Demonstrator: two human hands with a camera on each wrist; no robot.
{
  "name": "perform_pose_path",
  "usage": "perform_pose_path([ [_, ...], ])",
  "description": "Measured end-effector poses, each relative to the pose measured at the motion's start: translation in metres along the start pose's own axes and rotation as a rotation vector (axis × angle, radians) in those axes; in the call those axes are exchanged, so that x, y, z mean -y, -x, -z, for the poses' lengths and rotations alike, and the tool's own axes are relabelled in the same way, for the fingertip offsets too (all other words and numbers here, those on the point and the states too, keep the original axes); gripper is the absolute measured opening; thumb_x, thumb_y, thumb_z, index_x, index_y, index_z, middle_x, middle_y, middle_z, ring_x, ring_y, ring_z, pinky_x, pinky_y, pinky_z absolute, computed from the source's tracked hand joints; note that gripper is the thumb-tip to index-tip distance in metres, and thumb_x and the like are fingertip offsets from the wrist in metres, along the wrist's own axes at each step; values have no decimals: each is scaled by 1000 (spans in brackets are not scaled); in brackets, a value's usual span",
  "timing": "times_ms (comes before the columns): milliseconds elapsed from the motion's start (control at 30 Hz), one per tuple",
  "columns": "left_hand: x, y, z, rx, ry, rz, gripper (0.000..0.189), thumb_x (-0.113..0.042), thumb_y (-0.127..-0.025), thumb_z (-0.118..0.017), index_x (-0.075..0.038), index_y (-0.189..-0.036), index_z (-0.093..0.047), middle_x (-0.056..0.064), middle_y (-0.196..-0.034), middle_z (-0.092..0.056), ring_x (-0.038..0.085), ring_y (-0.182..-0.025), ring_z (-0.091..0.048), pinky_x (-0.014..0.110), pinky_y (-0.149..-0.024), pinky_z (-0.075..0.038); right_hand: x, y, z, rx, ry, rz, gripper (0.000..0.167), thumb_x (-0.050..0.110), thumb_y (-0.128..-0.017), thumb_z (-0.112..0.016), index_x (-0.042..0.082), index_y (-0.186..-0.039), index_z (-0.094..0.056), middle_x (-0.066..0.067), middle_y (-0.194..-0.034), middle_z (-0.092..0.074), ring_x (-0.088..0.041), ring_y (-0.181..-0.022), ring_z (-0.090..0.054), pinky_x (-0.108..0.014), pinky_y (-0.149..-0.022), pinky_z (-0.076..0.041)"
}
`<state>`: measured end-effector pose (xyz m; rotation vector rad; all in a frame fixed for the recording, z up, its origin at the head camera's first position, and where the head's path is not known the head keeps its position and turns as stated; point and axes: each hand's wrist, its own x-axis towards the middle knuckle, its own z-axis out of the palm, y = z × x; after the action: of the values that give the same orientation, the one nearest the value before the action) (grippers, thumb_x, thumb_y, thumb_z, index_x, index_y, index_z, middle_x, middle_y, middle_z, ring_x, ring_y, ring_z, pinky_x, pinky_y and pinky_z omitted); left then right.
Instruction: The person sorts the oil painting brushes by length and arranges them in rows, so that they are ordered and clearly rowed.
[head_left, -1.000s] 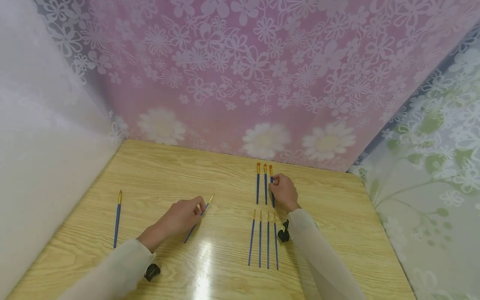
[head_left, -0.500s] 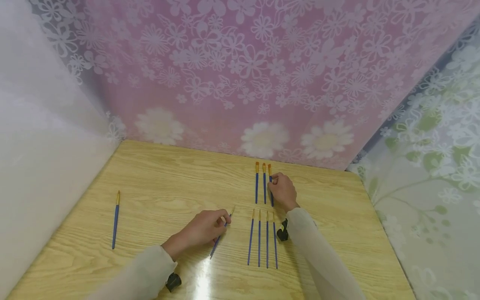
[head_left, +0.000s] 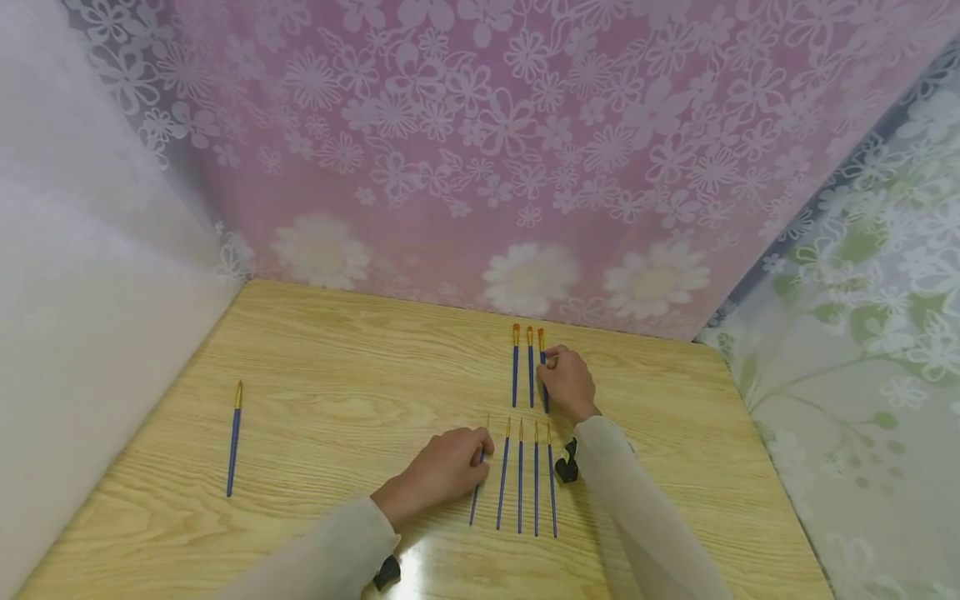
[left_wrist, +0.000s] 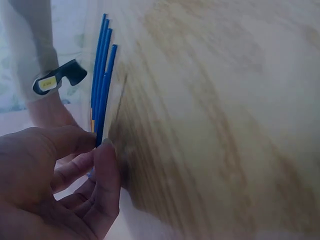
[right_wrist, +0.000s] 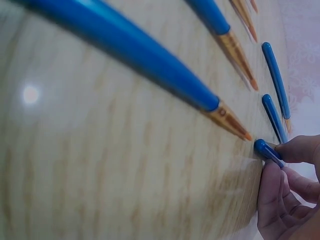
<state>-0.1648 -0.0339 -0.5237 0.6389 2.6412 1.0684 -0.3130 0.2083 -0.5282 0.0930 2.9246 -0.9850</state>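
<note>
My left hand [head_left: 444, 467] pinches a thin blue paintbrush [head_left: 476, 500] between thumb and fingers, just left of a row of several thin paintbrushes [head_left: 521, 492]. The held brush lies roughly parallel to that row, its tip pointing away from me. In the left wrist view its blue handle [left_wrist: 104, 100] rises out of the pinch, other handles behind it. Farther back, my right hand [head_left: 572, 383] pinches the handle of the rightmost flat paintbrush [head_left: 545, 392]. Two more flat orange-tipped paintbrushes [head_left: 515, 367] lie beside it. In the right wrist view the pinched handle end [right_wrist: 262, 147] shows between thumb and finger.
A single thicker paintbrush [head_left: 234, 442] lies at the left of the wooden table [head_left: 337, 358]. A pink flowered curtain [head_left: 450, 167] hangs at the table's back edge, with pale sheets at both sides. Black camera straps [head_left: 567, 462] hang at the wrists.
My left hand has carried the thin paintbrush rightward to the lower row, and the brush has turned from slanted to nearly parallel with the others. The right hand has stayed in place.
</note>
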Motion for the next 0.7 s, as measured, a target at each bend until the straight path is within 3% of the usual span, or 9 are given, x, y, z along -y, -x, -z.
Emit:
perform_pose_path([
  [233,-6,-1,-12,-46,-116,-33,18,-11,-99,-70,-12,-117,-70,-7,-87,-56,7,-67,-46,23,-59,-43,0,-2,0,6,5,-2,38,19,-107,-63,2,-141,-66,-2,-81,-63,-13,-55,-39,-31,-52,-30],
  [367,-7,-2,-16,-83,-189,-44,17,-14,-98,-72,-14,-115,-71,-6,-90,-59,8,-68,-46,27,-63,-43,1,-2,0,9,5,-7,38,20,-107,-63,3,-140,-67,-1,-80,-63,-13,-55,-39,-30,-51,-30],
  [500,-8,-2,-19,-89,-222,-41,15,-16,-99,-72,-15,-114,-71,-5,-92,-60,8,-71,-46,30,-67,-44,1,-1,0,11,6,-8,38,19,-107,-63,3,-141,-66,-3,-84,-65,-13,-56,-40,-31,-52,-31],
  [700,-8,-1,-21,-107,-227,-56,14,-14,-100,-74,-15,-113,-70,-3,-92,-62,9,-67,-45,28,-62,-43,-1,1,1,4,4,-2,40,19,-106,-62,2,-142,-65,-6,-95,-68,-15,-61,-46,-33,-56,-35],
])
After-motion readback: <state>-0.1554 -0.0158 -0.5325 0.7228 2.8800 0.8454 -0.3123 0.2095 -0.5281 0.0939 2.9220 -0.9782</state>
